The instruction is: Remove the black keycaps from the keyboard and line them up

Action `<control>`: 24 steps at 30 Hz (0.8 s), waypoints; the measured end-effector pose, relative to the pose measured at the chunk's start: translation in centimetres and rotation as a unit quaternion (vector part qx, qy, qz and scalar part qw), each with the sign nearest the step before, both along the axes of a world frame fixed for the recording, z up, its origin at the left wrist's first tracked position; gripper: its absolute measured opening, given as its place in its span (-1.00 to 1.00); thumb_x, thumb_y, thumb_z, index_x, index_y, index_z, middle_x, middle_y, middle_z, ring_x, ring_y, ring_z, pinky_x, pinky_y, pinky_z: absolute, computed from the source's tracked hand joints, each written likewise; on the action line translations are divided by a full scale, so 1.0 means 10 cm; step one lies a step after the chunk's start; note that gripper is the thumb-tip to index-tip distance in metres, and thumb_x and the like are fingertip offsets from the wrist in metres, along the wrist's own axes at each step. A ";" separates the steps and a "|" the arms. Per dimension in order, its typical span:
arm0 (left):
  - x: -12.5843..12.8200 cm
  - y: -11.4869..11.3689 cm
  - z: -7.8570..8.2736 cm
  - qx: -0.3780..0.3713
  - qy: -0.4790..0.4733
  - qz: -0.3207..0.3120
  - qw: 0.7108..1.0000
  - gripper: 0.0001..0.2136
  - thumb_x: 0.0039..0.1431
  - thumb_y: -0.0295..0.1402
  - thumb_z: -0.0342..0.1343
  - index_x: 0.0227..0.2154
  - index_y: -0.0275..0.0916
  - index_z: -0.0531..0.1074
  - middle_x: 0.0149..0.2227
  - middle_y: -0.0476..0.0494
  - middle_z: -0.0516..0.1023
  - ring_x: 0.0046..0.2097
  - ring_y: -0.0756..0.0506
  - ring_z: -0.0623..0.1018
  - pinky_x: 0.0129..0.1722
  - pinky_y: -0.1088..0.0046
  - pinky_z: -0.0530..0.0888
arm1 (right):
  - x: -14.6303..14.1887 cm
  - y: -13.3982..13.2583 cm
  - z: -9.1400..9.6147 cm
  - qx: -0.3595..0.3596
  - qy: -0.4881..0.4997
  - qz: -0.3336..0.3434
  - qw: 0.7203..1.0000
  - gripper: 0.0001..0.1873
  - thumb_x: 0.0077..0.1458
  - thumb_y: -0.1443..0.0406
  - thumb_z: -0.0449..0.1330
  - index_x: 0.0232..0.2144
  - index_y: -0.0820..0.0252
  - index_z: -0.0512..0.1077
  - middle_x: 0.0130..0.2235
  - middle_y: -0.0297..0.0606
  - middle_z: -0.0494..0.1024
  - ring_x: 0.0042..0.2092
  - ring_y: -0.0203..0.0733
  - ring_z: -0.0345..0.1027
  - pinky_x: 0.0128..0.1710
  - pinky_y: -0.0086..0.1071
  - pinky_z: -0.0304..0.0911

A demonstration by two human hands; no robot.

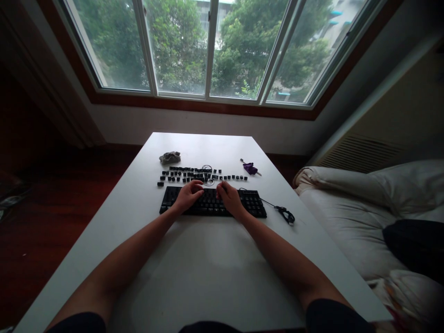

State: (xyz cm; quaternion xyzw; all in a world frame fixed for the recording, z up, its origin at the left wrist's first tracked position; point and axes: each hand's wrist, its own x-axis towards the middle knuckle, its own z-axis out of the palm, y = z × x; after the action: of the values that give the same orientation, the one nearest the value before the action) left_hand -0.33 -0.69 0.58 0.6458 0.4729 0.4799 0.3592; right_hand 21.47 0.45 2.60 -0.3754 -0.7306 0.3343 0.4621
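A black keyboard lies across the middle of a white table. My left hand rests on its left-centre part with the fingers curled toward the upper edge. My right hand sits beside it on the centre of the keyboard, its fingers also bent and close together. What the fingertips hold, if anything, is too small to make out. Just beyond the keyboard, several loose black keycaps lie in rows, with a thin wire keycap puller among them.
A crumpled grey cloth lies at the far left of the table. A purple tool lies at the far right. The keyboard's cable coils near the right edge. A bed with white bedding stands to the right; windows lie ahead.
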 end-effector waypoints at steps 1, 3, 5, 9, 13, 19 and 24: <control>0.01 -0.01 0.00 0.001 0.002 -0.007 1.000 -0.65 0.15 -0.26 0.19 -0.01 -0.19 0.43 -0.21 -0.11 0.61 -0.20 -0.08 0.59 -0.17 0.38 0.51 | 0.00 -0.01 0.02 0.020 -0.029 0.005 0.999 -0.70 0.32 0.09 0.03 -0.26 0.12 0.45 -0.35 -0.26 0.56 -0.32 -0.16 0.42 -0.22 -0.32 0.31; 0.01 -0.02 0.01 0.003 0.002 -0.021 1.000 -0.64 0.15 -0.25 0.20 0.01 -0.19 0.41 -0.21 -0.11 0.61 -0.21 -0.08 0.59 -0.18 0.39 0.51 | -0.01 -0.01 0.03 0.056 -0.092 0.018 0.994 -0.74 0.28 0.13 0.09 -0.13 0.09 0.49 -0.24 -0.24 0.59 -0.25 -0.14 0.44 -0.17 -0.32 0.29; 0.01 -0.02 0.01 0.004 -0.003 -0.037 0.999 -0.63 0.16 -0.25 0.20 0.02 -0.20 0.40 -0.22 -0.12 0.61 -0.22 -0.07 0.59 -0.19 0.39 0.50 | -0.01 -0.01 0.01 0.073 -0.148 0.025 0.986 -0.71 0.23 0.16 0.16 -0.03 0.05 0.49 -0.23 -0.27 0.61 -0.27 -0.15 0.44 -0.20 -0.33 0.28; 0.02 -0.02 0.02 -0.002 0.000 -0.059 0.998 -0.60 0.14 -0.24 0.22 0.03 -0.20 0.39 -0.22 -0.12 0.62 -0.21 -0.08 0.59 -0.20 0.40 0.50 | -0.03 -0.01 -0.02 0.085 -0.207 0.022 0.974 -0.69 0.19 0.20 0.21 -0.01 -0.01 0.51 -0.26 -0.30 0.62 -0.33 -0.18 0.44 -0.23 -0.36 0.26; 0.04 -0.03 0.03 0.001 0.006 -0.074 0.997 -0.62 0.14 -0.24 0.23 0.01 -0.20 0.41 -0.23 -0.11 0.62 -0.24 -0.07 0.58 -0.23 0.42 0.48 | -0.03 -0.03 -0.02 0.107 -0.215 0.027 0.970 -0.72 0.20 0.21 0.21 -0.03 -0.01 0.51 -0.14 -0.26 0.63 -0.21 -0.13 0.48 -0.18 -0.35 0.27; 0.03 -0.05 0.03 0.022 0.046 -0.049 0.997 -0.67 0.19 -0.25 0.17 0.00 -0.16 0.43 -0.25 -0.08 0.61 -0.26 -0.06 0.56 -0.23 0.42 0.46 | 0.02 0.08 -0.03 0.114 -0.248 0.010 0.962 -0.74 0.16 0.22 0.23 -0.07 0.01 0.52 -0.19 -0.26 0.63 -0.27 -0.15 0.46 -0.23 -0.36 0.25; 0.04 -0.10 0.04 0.058 0.168 -0.012 0.984 -0.77 0.21 -0.28 0.12 -0.09 -0.13 0.50 -0.25 -0.06 0.60 -0.26 -0.09 0.55 -0.21 0.39 0.45 | 0.16 0.50 -0.04 0.064 -0.315 -0.052 0.946 -0.76 0.12 0.21 0.25 -0.13 0.04 0.55 -0.38 -0.31 0.59 -0.35 -0.16 0.42 -0.31 -0.38 0.20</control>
State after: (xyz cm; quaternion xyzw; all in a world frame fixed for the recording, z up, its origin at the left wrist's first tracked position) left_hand 0.10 -1.72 0.93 0.7429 0.4900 0.3867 0.2418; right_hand 23.06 5.43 2.22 -0.4684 -0.8383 0.1271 0.2485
